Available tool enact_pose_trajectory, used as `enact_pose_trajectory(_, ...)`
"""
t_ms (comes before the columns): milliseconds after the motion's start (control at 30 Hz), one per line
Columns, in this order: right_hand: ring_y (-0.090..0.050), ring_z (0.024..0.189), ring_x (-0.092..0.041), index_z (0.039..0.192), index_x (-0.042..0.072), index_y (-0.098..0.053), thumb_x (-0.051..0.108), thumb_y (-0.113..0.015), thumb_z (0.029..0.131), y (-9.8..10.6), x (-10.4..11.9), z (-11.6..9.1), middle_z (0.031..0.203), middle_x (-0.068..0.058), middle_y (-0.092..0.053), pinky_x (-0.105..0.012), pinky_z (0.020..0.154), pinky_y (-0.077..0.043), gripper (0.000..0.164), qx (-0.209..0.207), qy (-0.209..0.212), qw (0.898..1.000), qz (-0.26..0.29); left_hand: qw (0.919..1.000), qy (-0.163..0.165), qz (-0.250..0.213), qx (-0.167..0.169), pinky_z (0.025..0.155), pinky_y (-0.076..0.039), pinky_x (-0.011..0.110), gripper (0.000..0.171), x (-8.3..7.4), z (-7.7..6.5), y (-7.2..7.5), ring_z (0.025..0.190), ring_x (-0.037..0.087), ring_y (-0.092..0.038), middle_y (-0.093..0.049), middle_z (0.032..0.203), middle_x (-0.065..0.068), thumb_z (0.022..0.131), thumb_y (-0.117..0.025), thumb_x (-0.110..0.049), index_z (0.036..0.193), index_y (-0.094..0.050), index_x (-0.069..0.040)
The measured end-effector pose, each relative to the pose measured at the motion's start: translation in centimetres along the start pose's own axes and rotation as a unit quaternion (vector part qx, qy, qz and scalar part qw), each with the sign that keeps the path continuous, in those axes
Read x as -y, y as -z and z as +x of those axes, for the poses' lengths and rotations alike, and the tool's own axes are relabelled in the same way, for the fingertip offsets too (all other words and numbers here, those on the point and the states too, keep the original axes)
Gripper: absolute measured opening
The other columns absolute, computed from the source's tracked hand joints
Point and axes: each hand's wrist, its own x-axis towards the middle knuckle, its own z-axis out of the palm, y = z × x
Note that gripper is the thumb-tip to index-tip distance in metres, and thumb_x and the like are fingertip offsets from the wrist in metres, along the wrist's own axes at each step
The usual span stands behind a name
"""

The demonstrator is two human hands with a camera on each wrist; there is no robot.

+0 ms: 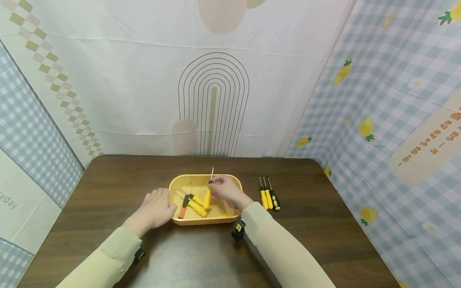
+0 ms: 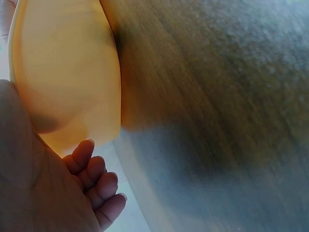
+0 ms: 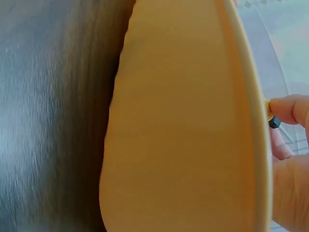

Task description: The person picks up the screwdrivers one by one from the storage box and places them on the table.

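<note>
In the head view my right hand [image 1: 227,190] is above a yellow plastic tray [image 1: 205,221], pinching a screwdriver [image 1: 207,198]. Its handle is yellow with a black collar, and the thin shank points away from me. Inside the tray lie an orange-and-black screwdriver [image 1: 183,206] and yellow-handled screwdrivers [image 1: 197,208]. My left hand [image 1: 155,208] holds the tray's left end. Its fingers curl along the outside in the left wrist view; the thumb is hidden there. The right wrist view shows the tray's outer wall [image 3: 178,121], which hides most of the held screwdriver.
Right of the tray, three screwdrivers [image 1: 268,196] lie side by side on the dark wooden table [image 1: 306,224], two yellow-handled and one black with yellow-green marks. Patterned cloths [image 1: 144,100] hang behind the table and along both sides.
</note>
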Motion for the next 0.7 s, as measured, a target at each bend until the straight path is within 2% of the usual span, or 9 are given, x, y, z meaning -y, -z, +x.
enact_pose_trajectory(200,-0.062,0.092,-0.025,0.121,0.004,-0.052,0.017,-0.062,0.093,1.9,0.4,-0.4,0.112,-0.014,-0.057,-0.041,0.081,-0.053,0.032,-0.007,0.0,0.999,-0.035,1.0,0.001,0.001,0.001,0.073,-0.033,0.043,0.036,0.0,0.0,0.0,0.084,0.028,-0.042,-0.043,0.087,0.009,0.087,-0.051,-0.031,0.1,-0.048,0.002)
enact_pose_trajectory(433,-0.062,0.1,-0.027,0.126,0.001,-0.049,0.015,-0.061,0.094,5.3,1.0,-0.8,0.121,-0.02,-0.058,-0.042,0.084,-0.051,0.037,0.003,0.02,1.0,-0.01,1.0,0.001,-0.002,0.006,0.073,-0.034,0.044,0.039,-0.1,0.1,0.1,0.085,0.028,-0.044,-0.044,0.089,0.009,0.087,-0.052,-0.031,0.104,-0.048,0.004)
enact_pose_trajectory(700,-0.064,0.1,-0.028,0.13,0.003,-0.048,0.018,-0.062,0.094,9.5,1.6,-2.0,0.124,-0.02,-0.057,-0.037,0.081,-0.053,0.041,-0.023,0.02,0.999,-0.022,0.9999,0.003,-0.003,0.01,0.074,-0.034,0.044,0.042,-0.1,0.1,0.2,0.086,0.028,-0.044,-0.045,0.09,0.01,0.088,-0.052,-0.031,0.107,-0.048,0.006)
